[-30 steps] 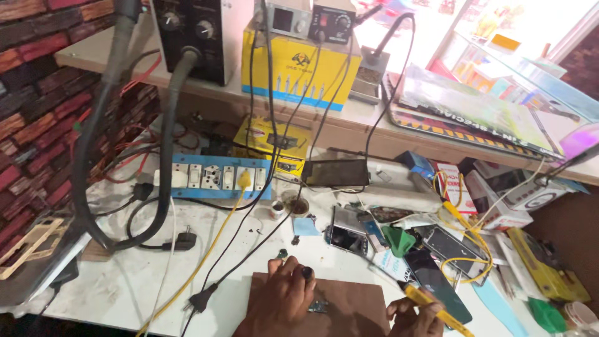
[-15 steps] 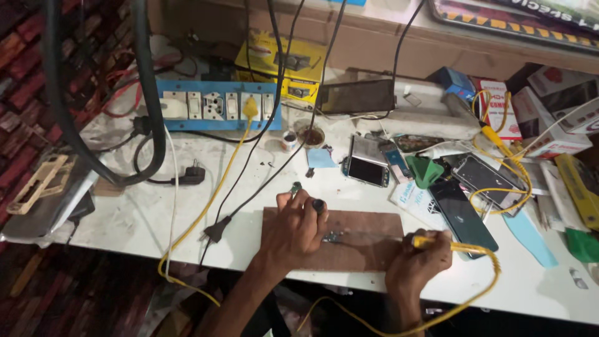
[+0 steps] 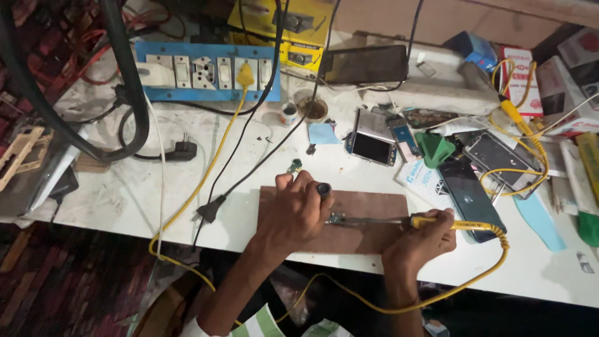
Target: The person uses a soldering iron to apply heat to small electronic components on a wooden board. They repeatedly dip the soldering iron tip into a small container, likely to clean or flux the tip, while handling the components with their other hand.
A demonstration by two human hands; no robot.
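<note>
Compared with the picture half a second earlier, the view has come lower and closer: both hands now sit in the middle of it, and the shelf at the back is out of sight. The hands themselves keep nearly the same places on the board.

The right hand (image 3: pixel 419 240) is closed around the yellow handle of a soldering iron (image 3: pixel 399 221), whose thin metal tip points left and ends at a small circuit part (image 3: pixel 337 219). The left hand (image 3: pixel 298 211) is closed on a small dark-capped tool (image 3: pixel 323 190) and presses down just beside that part, so the part lies between both hands on the brown wooden board (image 3: pixel 368 206). Whether the tip truly touches the part I cannot tell; it is too small.

To my judgement the work is in the middle: the iron is at the joint, and the part is not yet lifted or put aside.

The board lies near the front edge of the white table (image 3: pixel 125 193), so the wrists hang over this edge. The iron's yellow cable (image 3: pixel 493 274) loops off the table and below. On the right, a dark phone (image 3: pixel 469 198) lies just beside the iron's handle, so little room there. On the left, a black plug (image 3: pixel 209 211) lies near the board, with bare table beyond it. Behind are an opened phone (image 3: pixel 372 148) and a blue switch board (image 3: pixel 206 72).
</note>
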